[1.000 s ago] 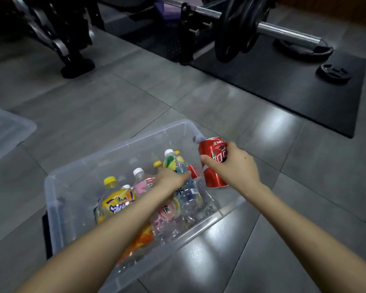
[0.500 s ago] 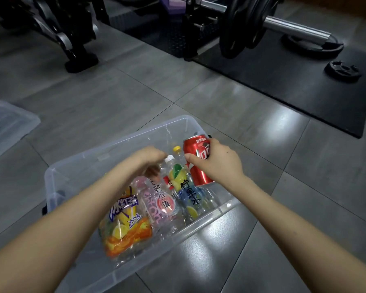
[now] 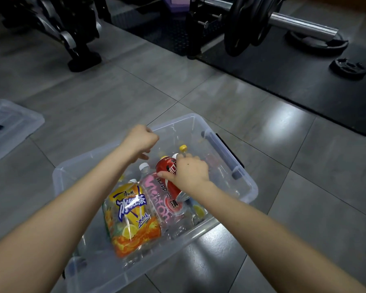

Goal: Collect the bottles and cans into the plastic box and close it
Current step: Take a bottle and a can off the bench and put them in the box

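Head view: one clear plastic box [image 3: 247, 188], uncovered, on grey floor tiles [image 3: 97, 98]. Inside: one red can [image 3: 167, 172], tilted, lying atop the bottles. Bottles lying side by side: one with orange-yellow label [image 3: 131, 218], one with pink label [image 3: 159, 199], at least one more with yellow cap [image 3: 183, 148]; exact bottle total not determinable. Right hand [image 3: 188, 172]: closed around the can, fingers wrapped over the upper half. Left hand [image 3: 141, 139]: curled into a loose fist above the far-left rim; contents, if any, not visible. One clear lid [image 3: 11, 123] on the floor, well apart, left. One barbell [image 3: 283, 20] with black plates behind, over a black mat [image 3: 283, 77].
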Demonstrator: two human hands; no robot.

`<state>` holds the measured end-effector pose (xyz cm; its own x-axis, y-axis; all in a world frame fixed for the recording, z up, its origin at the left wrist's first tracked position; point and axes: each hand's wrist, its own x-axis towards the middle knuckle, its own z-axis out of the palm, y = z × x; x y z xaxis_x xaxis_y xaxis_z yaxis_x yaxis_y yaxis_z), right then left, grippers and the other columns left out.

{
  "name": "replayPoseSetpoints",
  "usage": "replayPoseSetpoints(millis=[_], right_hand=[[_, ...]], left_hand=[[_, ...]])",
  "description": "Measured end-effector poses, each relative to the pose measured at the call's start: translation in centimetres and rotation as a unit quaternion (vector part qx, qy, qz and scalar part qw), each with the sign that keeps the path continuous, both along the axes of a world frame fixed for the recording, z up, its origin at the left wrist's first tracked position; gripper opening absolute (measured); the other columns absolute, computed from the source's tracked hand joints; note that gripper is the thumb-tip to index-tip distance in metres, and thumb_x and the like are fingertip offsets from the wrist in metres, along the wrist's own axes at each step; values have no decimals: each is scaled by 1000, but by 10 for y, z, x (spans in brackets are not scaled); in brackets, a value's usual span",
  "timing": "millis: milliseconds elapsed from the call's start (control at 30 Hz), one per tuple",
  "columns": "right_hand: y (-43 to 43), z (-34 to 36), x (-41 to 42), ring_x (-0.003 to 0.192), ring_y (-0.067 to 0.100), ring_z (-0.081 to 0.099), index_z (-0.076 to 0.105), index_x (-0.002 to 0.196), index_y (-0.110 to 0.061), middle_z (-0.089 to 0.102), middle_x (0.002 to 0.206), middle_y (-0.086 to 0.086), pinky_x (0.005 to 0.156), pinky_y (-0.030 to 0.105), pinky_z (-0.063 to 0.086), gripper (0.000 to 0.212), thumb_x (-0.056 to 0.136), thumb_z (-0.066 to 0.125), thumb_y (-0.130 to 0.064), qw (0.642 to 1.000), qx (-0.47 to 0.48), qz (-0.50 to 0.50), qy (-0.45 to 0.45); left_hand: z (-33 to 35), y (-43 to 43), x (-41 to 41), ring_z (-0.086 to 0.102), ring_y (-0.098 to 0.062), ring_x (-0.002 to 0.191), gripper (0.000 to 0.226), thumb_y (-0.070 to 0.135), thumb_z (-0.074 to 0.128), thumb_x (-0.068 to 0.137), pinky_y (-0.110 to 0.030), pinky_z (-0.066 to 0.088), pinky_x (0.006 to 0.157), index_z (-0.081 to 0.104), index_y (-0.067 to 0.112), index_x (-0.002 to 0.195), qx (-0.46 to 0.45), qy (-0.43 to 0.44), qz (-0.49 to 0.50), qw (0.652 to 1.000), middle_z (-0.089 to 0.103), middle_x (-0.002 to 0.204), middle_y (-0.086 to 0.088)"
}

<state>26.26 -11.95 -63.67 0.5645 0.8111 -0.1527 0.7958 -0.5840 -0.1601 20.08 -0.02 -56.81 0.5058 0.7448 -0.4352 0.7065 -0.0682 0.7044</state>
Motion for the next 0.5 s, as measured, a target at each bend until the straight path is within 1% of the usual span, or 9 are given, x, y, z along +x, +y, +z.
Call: replayPoseSetpoints(millis=[33, 100, 133, 200, 233, 300, 400, 433, 500], right_hand=[[-4, 3, 2, 108, 33, 57, 53, 119, -10, 60, 118, 14, 78, 36, 46, 77, 80, 37, -74, 1000, 20, -7, 14], [-19, 13, 8, 105, 34, 60, 58, 113, -11, 65, 111, 14, 81, 38, 47, 69, 86, 33, -70, 996, 70, -32, 53], [-29, 20, 13, 103, 33, 61, 59, 112, -12, 67, 108, 14, 81, 38, 47, 64, 88, 33, -66, 992, 97, -39, 65], [-54, 35, 29, 98, 29, 63, 62, 110, -13, 69, 101, 10, 78, 35, 47, 50, 92, 40, -55, 986, 145, -44, 62], [-69, 42, 38, 96, 27, 64, 64, 106, -15, 70, 98, 7, 74, 32, 45, 42, 92, 44, -49, 984, 165, -50, 55], [-102, 57, 57, 91, 27, 64, 67, 92, -17, 71, 91, 4, 67, 29, 41, 31, 91, 49, -42, 975, 205, -74, 36], [-159, 79, 86, 76, 28, 66, 67, 74, -15, 70, 73, 3, 64, 34, 47, 36, 87, 48, -42, 948, 292, -124, -9], [-180, 83, 99, 70, 27, 66, 67, 71, -15, 69, 67, 2, 61, 35, 48, 37, 86, 48, -43, 935, 323, -141, -25], [-226, 81, 130, 63, 25, 64, 66, 68, -13, 64, 60, 1, 58, 36, 49, 38, 86, 49, -42, 912, 364, -180, -50]], left_hand=[[1, -2, 2, 53, -30, 79, 13, 10, 46, 89, -36, 54, 68, 57, 6, 92, 10, -13, -2, 1000, 52, 89, -16], [5, -9, 7, 54, -30, 79, 12, 10, 47, 88, -39, 55, 70, 58, 9, 82, 29, -38, -10, 999, 53, 86, -15], [8, -13, 12, 55, -30, 79, 15, 11, 48, 87, -41, 56, 73, 58, 11, 76, 38, -52, -14, 998, 54, 85, -14], [16, -27, 24, 57, -29, 78, 23, 13, 49, 87, -43, 56, 76, 55, 16, 65, 54, -83, -24, 995, 55, 84, -13], [21, -37, 33, 58, -30, 76, 23, 14, 49, 87, -44, 57, 78, 55, 16, 65, 62, -96, -33, 993, 56, 83, -13], [29, -63, 54, 62, -33, 73, 17, 19, 50, 84, -49, 57, 81, 57, 14, 68, 85, -116, -65, 987, 59, 79, -13], [36, -116, 100, 67, -38, 86, 14, 28, 48, 67, -50, 56, 82, 58, 17, 65, 111, -149, -126, 975, 67, 81, -19], [37, -137, 117, 67, -38, 88, 15, 26, 49, 66, -49, 56, 81, 60, 16, 67, 120, -159, -153, 968, 68, 83, -20], [30, -179, 154, 68, -35, 84, 11, 18, 55, 75, -44, 56, 81, 65, 14, 79, 146, -177, -218, 949, 66, 78, -12]])
